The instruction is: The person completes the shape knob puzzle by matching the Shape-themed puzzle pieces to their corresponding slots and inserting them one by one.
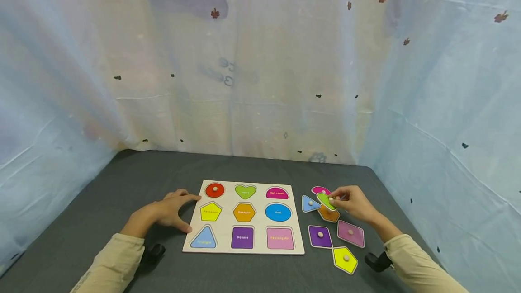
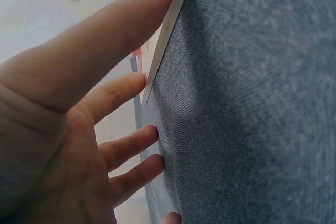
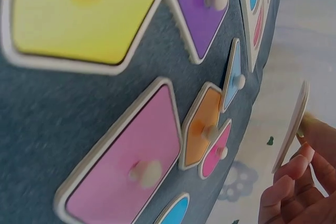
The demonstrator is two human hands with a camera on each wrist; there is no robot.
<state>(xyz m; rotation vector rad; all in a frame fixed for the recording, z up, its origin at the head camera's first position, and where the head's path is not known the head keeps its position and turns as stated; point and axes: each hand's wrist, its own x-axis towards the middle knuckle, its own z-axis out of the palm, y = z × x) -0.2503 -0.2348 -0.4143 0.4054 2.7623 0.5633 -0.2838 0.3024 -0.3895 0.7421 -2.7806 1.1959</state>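
A white shape-puzzle board lies on the dark cloth, printed with named coloured shapes. Its red circle piece sits at the top left with a knob showing. At the board's left edge rests my left hand, thumb and index finger spread along the rim, the other fingers reaching toward the cloth. My right hand pinches the knob of a green puzzle piece, held tilted above the loose pieces. In the right wrist view that held piece appears edge-on, raised off the cloth.
Right of the board lie loose knobbed pieces: blue triangle, magenta half round, orange hexagon, purple square, pink rectangle and yellow pentagon. A blue piece shows in the right wrist view. Pale curtains surround the table.
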